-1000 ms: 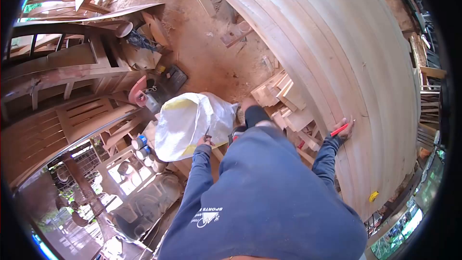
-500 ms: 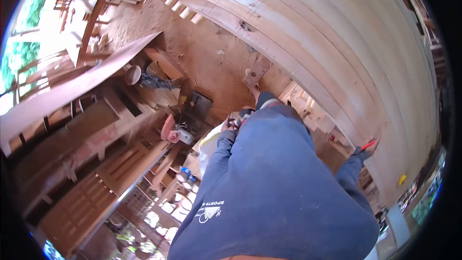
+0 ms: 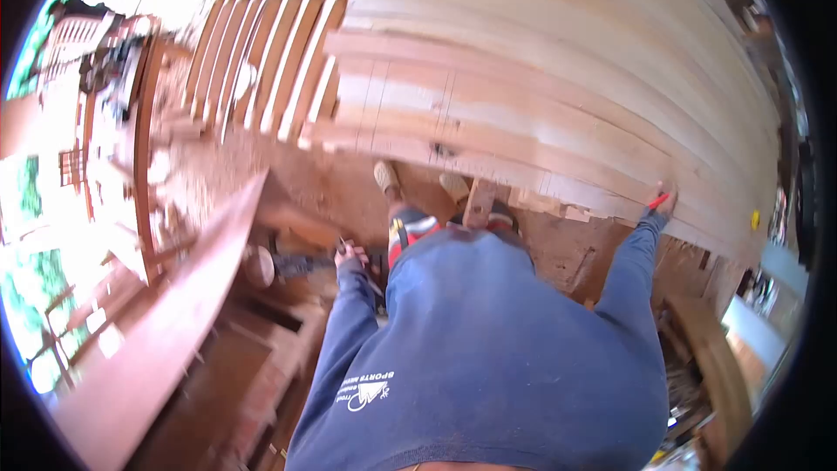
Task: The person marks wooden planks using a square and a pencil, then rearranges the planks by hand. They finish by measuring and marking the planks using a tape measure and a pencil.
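Observation:
My right hand (image 3: 668, 199) rests at the near edge of a wide surface of long pale boards (image 3: 540, 105), with a slim red marker-like object (image 3: 658, 201) in its fingers. Pencil lines cross the boards near their left end, close to a dark knot. Off to the left, away from the boards, my left hand (image 3: 351, 254) hangs low beside my body. Its fingers are curled around something dark and thin, too small and blurred to name.
Slatted wooden pieces (image 3: 270, 61) lie beyond the boards' left end. A long reddish panel (image 3: 174, 314) stands at the left. My sandalled feet (image 3: 386, 176) are on the dirt floor below the boards' edge. A small yellow item (image 3: 755, 220) lies at the boards' right end.
The view has turned, so the boards now run more nearly level across the top. My left hand has moved out left from my body. My right hand stays on the boards with the red object.

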Action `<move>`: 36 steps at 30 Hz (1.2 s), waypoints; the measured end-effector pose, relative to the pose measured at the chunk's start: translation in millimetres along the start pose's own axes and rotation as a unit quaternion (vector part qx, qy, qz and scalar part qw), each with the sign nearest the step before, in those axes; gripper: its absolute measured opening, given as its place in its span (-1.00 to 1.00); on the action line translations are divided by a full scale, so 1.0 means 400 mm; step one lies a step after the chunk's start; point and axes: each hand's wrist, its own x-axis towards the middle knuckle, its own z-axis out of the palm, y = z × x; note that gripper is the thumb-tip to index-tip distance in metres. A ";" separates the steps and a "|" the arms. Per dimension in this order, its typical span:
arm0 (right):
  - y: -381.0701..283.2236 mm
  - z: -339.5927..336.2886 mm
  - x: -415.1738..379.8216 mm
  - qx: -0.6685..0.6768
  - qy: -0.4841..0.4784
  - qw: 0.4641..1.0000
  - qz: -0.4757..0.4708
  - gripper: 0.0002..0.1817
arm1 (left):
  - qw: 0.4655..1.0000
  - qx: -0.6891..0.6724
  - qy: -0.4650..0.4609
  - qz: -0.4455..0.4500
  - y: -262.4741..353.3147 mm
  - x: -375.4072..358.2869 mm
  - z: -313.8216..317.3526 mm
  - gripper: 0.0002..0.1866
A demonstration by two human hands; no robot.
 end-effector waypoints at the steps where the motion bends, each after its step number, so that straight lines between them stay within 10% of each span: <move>1: -0.036 0.019 -0.028 0.012 0.039 0.998 -0.048 -0.42 | 0.989 0.106 -0.089 0.050 0.029 0.030 0.008 -0.67; 2: -0.058 0.059 -0.054 0.017 0.085 0.992 -0.094 -0.45 | 0.978 0.198 -0.058 0.020 0.080 0.047 0.075 -0.70; 4: -0.125 0.120 -0.128 0.294 0.080 0.946 0.110 -0.46 | 0.960 0.255 -0.091 -0.068 0.091 0.167 0.061 -0.79; 5: -0.223 0.110 -0.174 0.213 0.088 0.970 0.075 -0.45 | 0.935 0.325 -0.135 -0.037 0.085 0.282 0.040 -0.79; 7: -0.403 0.083 -0.264 0.031 0.086 0.996 -0.018 -0.42 | 0.940 0.122 -0.136 -0.288 0.175 0.396 0.080 -0.69; 9: -0.536 0.079 -0.329 -0.004 0.085 0.996 -0.040 -0.39 | 0.924 0.219 -0.226 -0.215 0.287 0.495 0.099 -0.68; 11: -0.648 0.083 -0.390 0.000 0.063 0.997 -0.034 -0.35 | 0.922 0.262 -0.282 0.049 0.358 0.564 0.096 -0.61; 14: -0.791 0.087 -0.445 -0.006 0.068 0.998 0.008 -0.34 | 0.895 0.357 -0.233 0.128 0.526 0.645 0.150 -0.62; 20: -0.965 0.067 -0.487 -0.014 0.103 0.994 0.040 -0.42 | 0.893 0.375 -0.249 0.010 0.630 0.610 0.119 -0.61; 25: -0.950 0.066 -0.490 -0.023 0.108 0.993 0.046 -0.43 | 0.902 0.340 -0.268 -0.005 0.406 0.692 0.003 -0.52; 28: -0.919 0.094 -0.486 -0.024 0.125 0.991 0.036 -0.42 | 0.763 0.604 -0.229 0.028 0.472 0.559 0.012 -0.62; 36: -0.835 0.155 -0.471 0.037 0.207 0.978 0.001 -0.83 | 0.577 0.652 -0.428 0.242 0.468 0.617 0.027 -0.59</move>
